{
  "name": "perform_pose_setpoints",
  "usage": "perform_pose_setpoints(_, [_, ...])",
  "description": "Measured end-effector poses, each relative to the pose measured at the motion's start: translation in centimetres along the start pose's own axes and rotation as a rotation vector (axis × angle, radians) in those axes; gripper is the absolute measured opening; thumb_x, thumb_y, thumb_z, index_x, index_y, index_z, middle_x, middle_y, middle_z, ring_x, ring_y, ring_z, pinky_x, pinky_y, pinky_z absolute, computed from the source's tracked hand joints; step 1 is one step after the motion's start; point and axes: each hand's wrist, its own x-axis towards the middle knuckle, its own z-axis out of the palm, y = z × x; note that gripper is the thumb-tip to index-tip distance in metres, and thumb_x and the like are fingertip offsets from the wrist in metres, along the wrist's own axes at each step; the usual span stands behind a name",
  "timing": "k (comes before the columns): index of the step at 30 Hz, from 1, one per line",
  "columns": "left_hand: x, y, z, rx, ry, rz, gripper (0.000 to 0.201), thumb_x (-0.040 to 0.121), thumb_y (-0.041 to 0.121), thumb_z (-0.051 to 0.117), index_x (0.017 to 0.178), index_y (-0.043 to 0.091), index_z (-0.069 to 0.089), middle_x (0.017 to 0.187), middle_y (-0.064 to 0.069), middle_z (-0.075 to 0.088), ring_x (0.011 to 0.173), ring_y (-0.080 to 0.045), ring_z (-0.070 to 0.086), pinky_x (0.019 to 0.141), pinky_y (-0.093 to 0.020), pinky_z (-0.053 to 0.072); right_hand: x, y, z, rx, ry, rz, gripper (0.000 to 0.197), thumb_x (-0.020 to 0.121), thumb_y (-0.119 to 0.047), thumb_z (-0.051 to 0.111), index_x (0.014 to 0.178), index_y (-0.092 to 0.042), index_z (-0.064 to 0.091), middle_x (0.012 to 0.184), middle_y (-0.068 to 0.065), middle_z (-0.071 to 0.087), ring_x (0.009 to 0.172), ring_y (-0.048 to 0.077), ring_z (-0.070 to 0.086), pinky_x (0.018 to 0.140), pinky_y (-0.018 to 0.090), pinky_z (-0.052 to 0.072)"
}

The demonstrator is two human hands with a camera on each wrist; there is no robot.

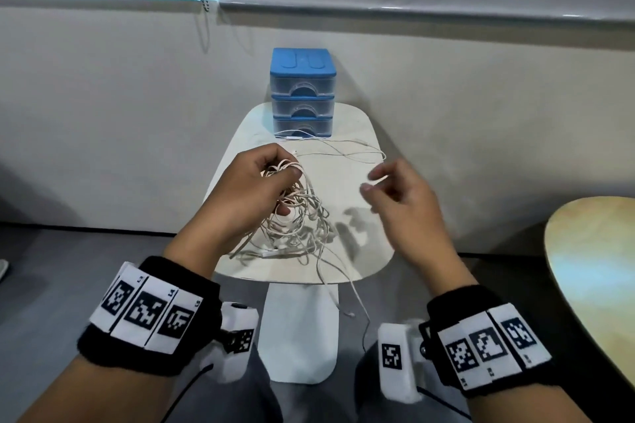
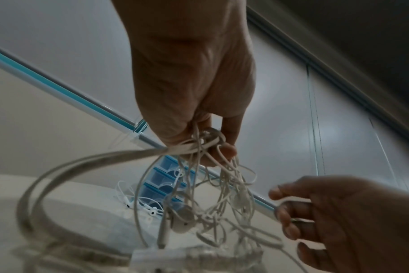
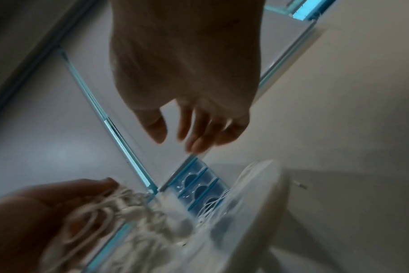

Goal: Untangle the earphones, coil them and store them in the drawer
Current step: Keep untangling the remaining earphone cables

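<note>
- Tangled bundle of thin white earphone cords [image 1: 295, 216]: hanging in a dense knot, its lower loops resting on the tabletop, one strand trailing over the near edge.
- Left hand [image 1: 247, 189]: gripping the top of the bundle, fingers curled round several loops.
- Right hand [image 1: 402, 196]: hovering just beside the tangle, fingers loosely spread and holding nothing.
- Second loose white earphone cord [image 1: 343, 148]: lying apart on the table, in front of the drawers.
- Small rounded white pedestal table [image 1: 360, 251]: bearing all items.
- Blue-topped clear plastic three-drawer unit [image 1: 302, 93]: standing at the far end, all drawers appearing closed.
- Progress, judged: untangling barely beginning; coiling and storing remaining.
</note>
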Motion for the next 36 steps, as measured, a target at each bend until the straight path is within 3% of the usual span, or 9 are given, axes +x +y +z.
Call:
perform_pose_setpoints(5, [0.0, -0.8, 0.1, -0.022, 0.008, -0.028, 0.013, 0.098, 0.007, 0.061, 0.096, 0.012, 0.072, 0.085, -0.003, 0.069, 0.064, -0.009, 0.059, 0.053, -0.025, 0.051, -0.5, 0.9, 2.7, 0.006, -0.336, 0.08, 0.024, 0.084, 0.0, 0.068, 0.093, -0.022, 0.07, 0.075, -0.004, 0.065, 0.064, 0.009, 0.058, 0.065, 0.024, 0.045])
perform_pose_setpoints(8, [-0.9, -1.4, -0.2, -0.058, 0.02, -0.04, 0.016, 0.1, 0.008, 0.059, 0.097, 0.011, 0.074, 0.085, -0.006, 0.071, 0.067, -0.011, 0.06, 0.052, -0.025, 0.05, -0.7, 2.1, 3.0, -0.008, -0.357, 0.163, 0.022, 0.084, -0.001, 0.069, 0.096, -0.02, 0.072, 0.076, -0.004, 0.067, 0.064, 0.005, 0.058, 0.066, 0.02, 0.043])
perform_pose_setpoints(11, [-1.6, -1.9, 0.0, -0.089, 0.008, -0.044, 0.018, 0.101, 0.008, 0.056, 0.097, 0.008, 0.073, 0.091, -0.014, 0.072, 0.074, -0.016, 0.062, 0.05, -0.024, 0.049, -1.0, 2.0, 3.4, -0.094, -0.366, 0.082, 0.009, 0.09, -0.009, 0.069, 0.089, -0.017, 0.074, 0.074, -0.002, 0.069, 0.06, 0.002, 0.055, 0.063, 0.016, 0.042])
perform_pose_setpoints(15, [-1.7, -2.7, 0.4, -0.083, -0.016, -0.059, 0.019, 0.101, 0.01, 0.056, 0.094, 0.01, 0.074, 0.092, -0.014, 0.072, 0.073, -0.018, 0.059, 0.048, -0.023, 0.045, -0.9, 2.2, 3.7, 0.02, -0.361, 0.083, 0.012, 0.091, -0.009, 0.069, 0.081, -0.015, 0.069, 0.072, 0.001, 0.069, 0.066, 0.011, 0.061, 0.067, 0.025, 0.046])
perform_pose_setpoints(23, [-2.1, -3.2, 0.6, -0.066, -0.092, -0.093, 0.014, 0.098, 0.01, 0.061, 0.097, 0.015, 0.075, 0.084, -0.016, 0.069, 0.068, -0.019, 0.057, 0.047, -0.022, 0.042, -1.0, 2.6, 3.3, 0.105, -0.422, 0.116, 0.01, 0.092, 0.0, 0.066, 0.084, -0.007, 0.067, 0.072, 0.005, 0.063, 0.063, 0.011, 0.054, 0.06, 0.019, 0.041])
perform_pose_setpoints(25, [-2.3, -3.4, 0.5, -0.04, -0.155, -0.096, 0.014, 0.092, 0.013, 0.072, 0.101, 0.023, 0.076, 0.083, -0.013, 0.071, 0.068, -0.02, 0.059, 0.057, -0.026, 0.05, -1.0, 2.8, 3.3, 0.124, -0.405, 0.127, 0.011, 0.096, -0.004, 0.065, 0.085, -0.006, 0.065, 0.069, 0.005, 0.06, 0.062, 0.011, 0.051, 0.059, 0.019, 0.041])
perform_pose_setpoints(29, [-2.7, -3.4, 1.2, 0.069, -0.254, -0.065, 0.026, 0.083, 0.024, 0.085, 0.107, 0.03, 0.077, 0.092, -0.007, 0.078, 0.083, -0.029, 0.073, 0.087, -0.051, 0.058, -0.7, 2.2, 2.7, 0.211, -0.39, 0.197, 0.01, 0.102, -0.005, 0.056, 0.092, -0.004, 0.058, 0.07, 0.008, 0.059, 0.059, 0.011, 0.051, 0.055, 0.017, 0.042])
perform_pose_setpoints(32, [-2.4, -3.4, 1.8, 0.145, -0.211, -0.023, 0.011, 0.088, 0.031, 0.079, 0.096, 0.024, 0.077, 0.085, -0.002, 0.078, 0.083, -0.027, 0.073, 0.084, -0.052, 0.058, -0.7, 1.7, 2.8, 0.237, -0.367, 0.247, 0.011, 0.104, -0.009, 0.053, 0.093, -0.011, 0.056, 0.065, 0.004, 0.059, 0.055, 0.009, 0.05, 0.052, 0.017, 0.042])
perform_pose_setpoints(36, [-2.6, -3.2, 2.2, 0.118, -0.15, -0.076, 0.022, 0.087, 0.03, 0.079, 0.08, 0.012, 0.069, 0.065, -0.001, 0.068, 0.055, -0.016, 0.055, 0.059, -0.031, 0.044, -0.9, 0.5, 2.7, 0.186, -0.254, 0.186, 0.011, 0.104, -0.014, 0.053, 0.094, -0.014, 0.054, 0.053, -0.004, 0.048, 0.05, 0.009, 0.042, 0.053, 0.024, 0.037])
